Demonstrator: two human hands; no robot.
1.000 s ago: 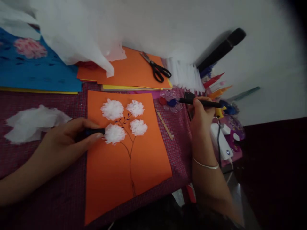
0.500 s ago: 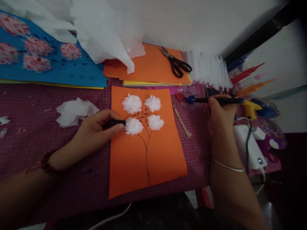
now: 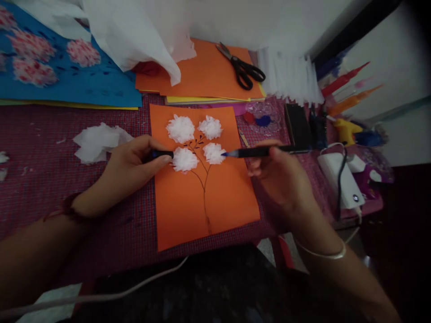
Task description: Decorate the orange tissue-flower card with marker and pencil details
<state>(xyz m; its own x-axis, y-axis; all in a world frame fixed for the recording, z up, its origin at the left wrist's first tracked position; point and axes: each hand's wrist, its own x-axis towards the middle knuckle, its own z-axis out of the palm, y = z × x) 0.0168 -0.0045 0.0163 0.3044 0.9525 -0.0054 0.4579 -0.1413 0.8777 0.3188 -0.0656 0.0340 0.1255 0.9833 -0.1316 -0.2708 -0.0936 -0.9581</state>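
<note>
The right hand [image 3: 283, 175] grasps a black paintbrush [image 3: 256, 151] between thumb and fingers, its blue tip at the right edge of the lower right paper tuft [image 3: 213, 153]; whether the bristles touch the tuft cannot be told from this view. The left hand [image 3: 134, 157] pinches a small dark cap [image 3: 161, 154], or something like one, beside the lower left tuft [image 3: 185, 160]. The orange sheet [image 3: 182, 211] lies flat on the checked cloth [image 3: 43, 157] between the two hands, four white tufts set around its thin drawn stem [image 3: 204, 193]. For neat work with the brush, a light touch seems best, since the ruffled tufts look thin and would probably soak up wet paint fast or crush under pressure. A modest load from the blue paint [image 3: 264, 120] in the clear dish [image 3: 269, 110] should help avoid drips on the orange. Steadying the sheet with the left fingers would likely stop it sliding, though that pinch leaves them less free. The wrist is better held clear of the small dark dabs [image 3: 198, 142] by the stem, in case they smear.
</note>
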